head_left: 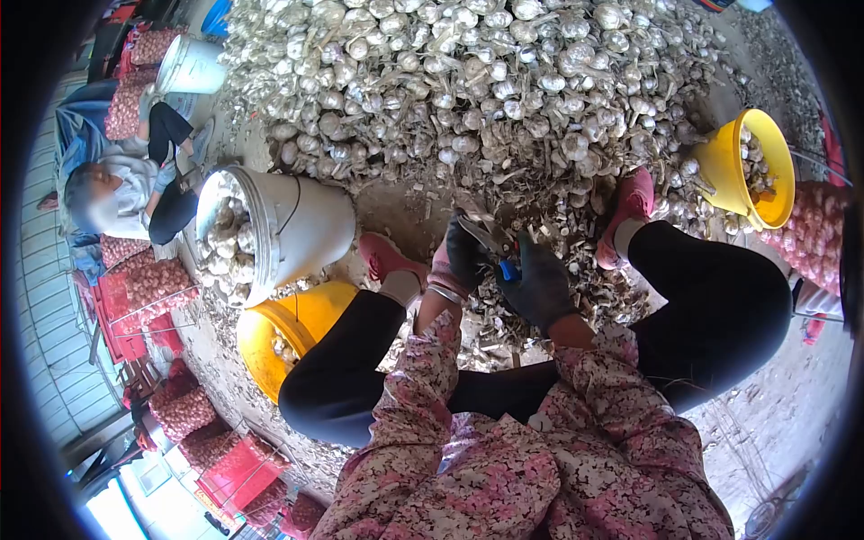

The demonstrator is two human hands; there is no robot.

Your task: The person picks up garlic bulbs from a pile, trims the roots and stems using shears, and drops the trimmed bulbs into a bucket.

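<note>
My right hand [543, 286], in a dark glove, is closed around the blue and red handles of a pair of pruning shears [509, 270]. The metal blades point up and left, towards my other hand. My left hand [464, 256], also gloved, is closed right beside the blades; what its fingers hold is hidden. Just beyond both hands lies a large heap of garlic bulbs [468, 99] with dry stems. Loose trimmings [504, 319] cover the ground beneath my hands.
A white bucket [310, 225] full of garlic lies tilted at left, with a yellow bucket [310, 315] below it. Another yellow bucket [720, 171] stands at right. A co-worker [130, 189] sits at far left near another white bucket [191, 65]. Red net sacks [184, 409] line the left side.
</note>
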